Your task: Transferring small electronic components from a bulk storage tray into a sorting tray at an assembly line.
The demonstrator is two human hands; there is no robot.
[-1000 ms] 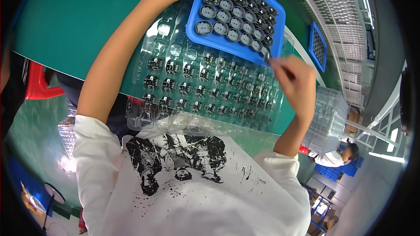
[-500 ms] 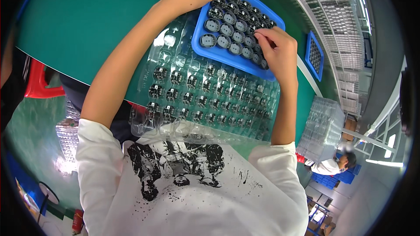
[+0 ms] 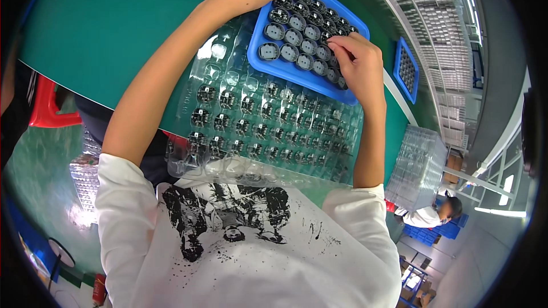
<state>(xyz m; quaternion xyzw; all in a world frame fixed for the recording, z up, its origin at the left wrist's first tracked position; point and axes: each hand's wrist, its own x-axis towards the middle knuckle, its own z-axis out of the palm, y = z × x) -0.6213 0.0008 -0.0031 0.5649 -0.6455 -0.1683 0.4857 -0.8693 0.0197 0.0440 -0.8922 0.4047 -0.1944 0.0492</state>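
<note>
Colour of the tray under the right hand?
Blue; the tray shows best in the head view.

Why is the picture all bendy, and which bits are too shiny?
In the head view, the fisheye lens curves the slatted grey structure and leaves the corners black; in the same head view, white glare hides bits of the clear plastic tray, and a ceiling light glows pure white; also in the head view, the right hand looks fairly sharp.

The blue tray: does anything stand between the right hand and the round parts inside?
Nothing visible does. The right hand is over the blue tray, its fingers down at the round parts. The clear plastic tray lies nearer the body, out of the way.
</note>
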